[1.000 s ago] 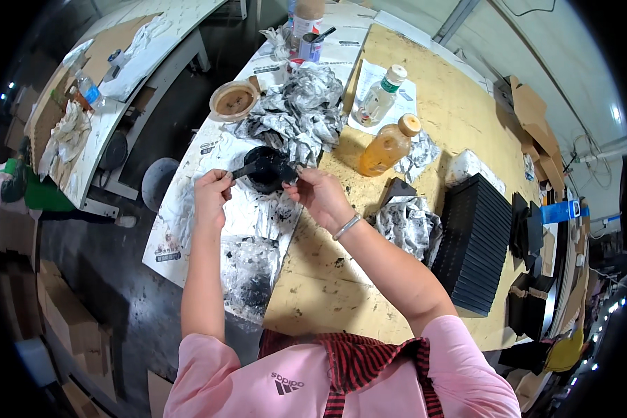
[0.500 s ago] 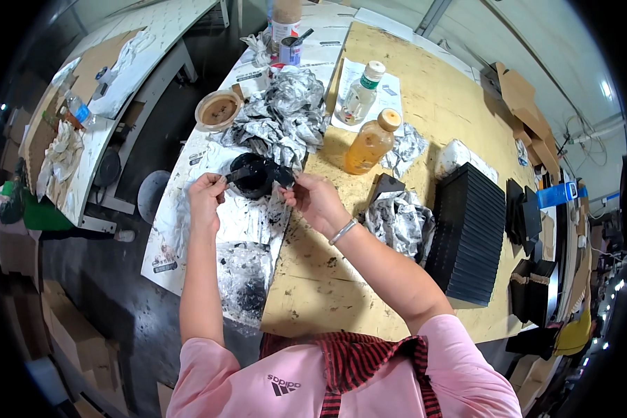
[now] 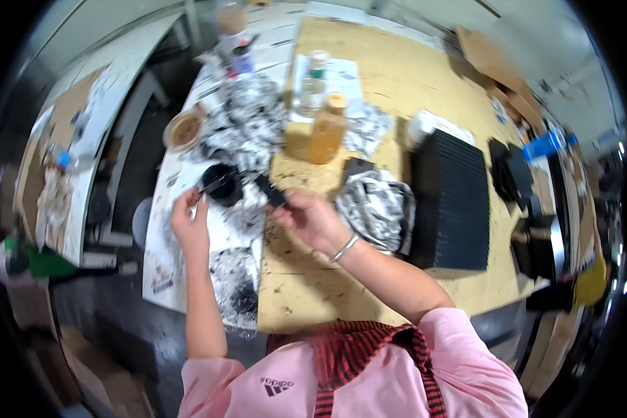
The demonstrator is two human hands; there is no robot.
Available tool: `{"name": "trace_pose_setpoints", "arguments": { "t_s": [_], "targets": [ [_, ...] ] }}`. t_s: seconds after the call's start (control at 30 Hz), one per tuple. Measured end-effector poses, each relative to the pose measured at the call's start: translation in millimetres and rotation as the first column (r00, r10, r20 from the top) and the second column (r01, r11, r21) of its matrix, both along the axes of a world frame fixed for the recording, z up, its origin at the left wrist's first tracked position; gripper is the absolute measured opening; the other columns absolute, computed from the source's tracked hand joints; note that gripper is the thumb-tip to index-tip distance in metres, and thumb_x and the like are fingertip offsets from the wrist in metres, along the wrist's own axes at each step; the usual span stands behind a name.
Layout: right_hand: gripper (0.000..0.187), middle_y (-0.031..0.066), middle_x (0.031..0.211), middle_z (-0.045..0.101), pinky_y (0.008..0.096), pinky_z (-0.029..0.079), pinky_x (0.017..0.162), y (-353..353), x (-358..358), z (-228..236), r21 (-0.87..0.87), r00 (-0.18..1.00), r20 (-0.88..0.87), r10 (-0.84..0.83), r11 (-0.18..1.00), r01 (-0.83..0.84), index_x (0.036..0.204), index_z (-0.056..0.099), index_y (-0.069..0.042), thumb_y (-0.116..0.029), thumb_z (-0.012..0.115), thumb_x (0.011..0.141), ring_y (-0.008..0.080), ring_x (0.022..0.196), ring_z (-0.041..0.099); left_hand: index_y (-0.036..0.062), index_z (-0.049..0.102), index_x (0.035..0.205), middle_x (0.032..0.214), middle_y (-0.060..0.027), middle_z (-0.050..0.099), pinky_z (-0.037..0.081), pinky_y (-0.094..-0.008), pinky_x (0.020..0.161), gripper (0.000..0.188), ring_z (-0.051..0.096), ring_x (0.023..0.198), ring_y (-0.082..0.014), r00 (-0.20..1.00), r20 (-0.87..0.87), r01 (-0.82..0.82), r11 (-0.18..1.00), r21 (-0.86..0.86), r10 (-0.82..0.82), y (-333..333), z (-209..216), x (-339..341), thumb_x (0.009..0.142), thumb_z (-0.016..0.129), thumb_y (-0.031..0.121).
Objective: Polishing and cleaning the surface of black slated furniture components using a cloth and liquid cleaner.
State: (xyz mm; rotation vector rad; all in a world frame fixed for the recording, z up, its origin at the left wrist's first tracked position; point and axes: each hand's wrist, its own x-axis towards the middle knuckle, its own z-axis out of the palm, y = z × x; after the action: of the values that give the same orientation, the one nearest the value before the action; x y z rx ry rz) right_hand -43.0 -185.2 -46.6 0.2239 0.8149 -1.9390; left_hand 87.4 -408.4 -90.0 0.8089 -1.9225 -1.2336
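My left hand (image 3: 189, 217) is closed in a pinch on a thin dark tool (image 3: 211, 187), whose tip reaches over a round black pot (image 3: 228, 196). Blur hides the tool's exact kind. To the right of the pot, my right hand (image 3: 312, 219) grips a small flat black piece (image 3: 267, 188) between thumb and fingers, its far end pointing away from me. Crumpled, black-stained paper (image 3: 247, 115) lies beyond the pot. A tub of brown stuff (image 3: 185, 131) stands at its far left. Black-smeared clear plastic (image 3: 233, 282) lies nearer me.
Right of centre stand a bottle of amber liquid (image 3: 329, 132) and a clear bottle with a green label (image 3: 314, 87). A second crumpled wad (image 3: 376, 209) lies beside a large stack of black pieces (image 3: 450, 202). Cardboard boxes (image 3: 491, 59) are at the far right.
My view has turned to the right, so the table things sit further left. My right hand has drawn back from the pot with the black piece, and my hands are further apart.
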Motion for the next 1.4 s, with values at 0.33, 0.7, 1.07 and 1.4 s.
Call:
{"name": "trace_pose_setpoints", "arguments": {
  "t_s": [0.33,0.7,1.07,1.4],
  "targets": [
    [0.017,0.0146,0.088,0.069,0.0302,0.062,0.068,83.1,46.0,13.0,-0.317,0.993,0.068,-0.100,0.941,0.117,0.100,0.062,0.005,-0.009,0.053,0.101,0.0206,0.074,0.071,-0.0115,0.043,0.138,0.137,-0.0181,0.054,0.050,-0.0278,0.095,0.044,0.061,0.113,-0.0206,0.653,-0.561,0.739,0.266,0.619,-0.508,163.9,60.3,-10.1,0.100,0.053,0.009],
    [0.030,0.0077,0.102,0.066,0.0265,0.057,0.076,307.4,68.6,50.0,0.117,0.581,-0.742,-0.333,0.790,0.602,0.113,0.062,0.001,-0.002,0.073,0.085,0.0114,0.089,0.065,-0.0020,0.051,0.129,0.115,-0.0121,0.063,0.050,-0.0378,0.096,0.037,0.062,0.105,-0.0214,0.593,-0.486,0.784,0.324,0.529,-0.643,281.4,120.8,-88.5,0.095,0.062,0.007],
    [0.115,0.0231,0.159,0.022,0.0443,0.025,0.120,453.7,42.9,-57.7,0.445,0.446,-0.887,0.116,0.469,0.763,0.153,0.024,-0.002,-0.027,0.091,0.063,0.0377,0.148,0.023,0.0020,0.070,0.106,0.092,-0.0106,0.062,0.049,-0.0333,0.078,0.030,0.060,0.085,-0.0249,0.416,0.378,0.865,0.231,-0.446,-0.827,438.3,131.6,-175.2,0.077,0.075,-0.001],
    [0.122,0.0204,0.163,0.016,0.0410,0.020,0.124,446.4,11.0,-100.5,0.260,0.302,-0.951,0.070,0.713,0.651,0.156,0.014,-0.002,-0.034,0.090,0.065,0.0379,0.150,0.018,0.0043,0.073,0.107,0.089,-0.0099,0.059,0.047,-0.0390,0.070,0.042,0.056,0.082,-0.0280,0.197,0.672,0.825,-0.250,-0.507,-0.713,506.4,133.1,-182.1,0.065,0.077,-0.003]
  ]
}}
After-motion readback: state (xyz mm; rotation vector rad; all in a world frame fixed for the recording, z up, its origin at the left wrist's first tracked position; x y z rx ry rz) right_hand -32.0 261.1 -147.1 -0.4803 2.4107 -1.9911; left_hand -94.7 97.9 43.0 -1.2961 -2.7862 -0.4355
